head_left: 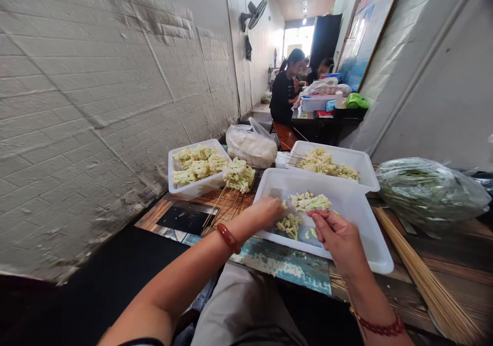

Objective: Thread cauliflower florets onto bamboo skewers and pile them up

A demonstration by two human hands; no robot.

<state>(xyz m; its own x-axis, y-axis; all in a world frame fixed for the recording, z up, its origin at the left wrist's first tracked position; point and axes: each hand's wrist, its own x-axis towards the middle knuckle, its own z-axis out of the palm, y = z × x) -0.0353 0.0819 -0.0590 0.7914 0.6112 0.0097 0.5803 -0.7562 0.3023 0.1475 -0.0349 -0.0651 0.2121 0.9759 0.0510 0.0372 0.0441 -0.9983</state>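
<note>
My left hand [271, 211] is over the left side of the front white tub [370, 233], smeared by motion, beside a small cauliflower floret [284, 204]. Whether it grips anything cannot be made out. Over the same tub, my right hand [336, 233] is closed in a pinch. A thin bamboo skewer [357, 312] seems to run back from it along the wrist. Just past its fingertips lie pale cauliflower pieces [311, 202]. Loose cauliflower florets [289, 226] and small green scraps rest on the tub floor between my hands.
Skewered cauliflower fills a left tub [196, 188] and a back tub [367, 169]. A cauliflower bundle [239, 175] leans by the left tub. A tied plastic bag [251, 143], a bag of greens [431, 192] and many bare skewers [423, 274] surround them. Two people sit farther back.
</note>
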